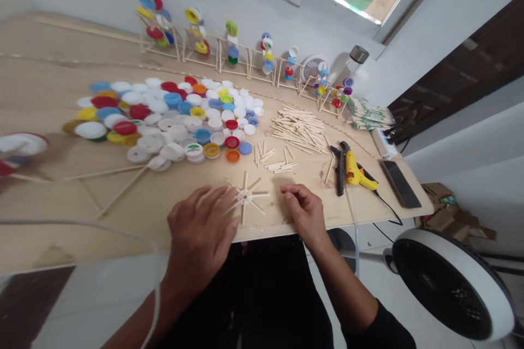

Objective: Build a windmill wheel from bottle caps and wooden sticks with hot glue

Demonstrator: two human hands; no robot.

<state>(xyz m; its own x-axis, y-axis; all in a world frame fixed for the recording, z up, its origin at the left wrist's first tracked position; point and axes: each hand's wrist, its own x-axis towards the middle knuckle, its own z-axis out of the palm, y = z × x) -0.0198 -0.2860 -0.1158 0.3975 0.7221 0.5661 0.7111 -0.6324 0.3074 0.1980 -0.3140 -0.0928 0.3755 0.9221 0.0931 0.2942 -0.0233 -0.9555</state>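
A small star of thin wooden sticks [246, 196] lies flat near the front edge of the wooden table [61, 191]. My left hand [200, 234] rests flat just left of it, fingers stretched out, fingertips touching the star's left spokes. My right hand [305, 210] lies on the table to the right of the star, fingers curled down onto the wood with the tips pointing left; nothing shows in it. A few short loose sticks [276, 164] lie just beyond the star.
A big heap of coloured bottle caps [164, 117] covers the table's middle left. A pile of sticks [301, 128], a yellow glue gun [356, 172], a black tool [338, 166] and a phone [401, 184] lie right. Stick-and-cap models [233, 49] line the wall. A fan [454, 283] stands lower right.
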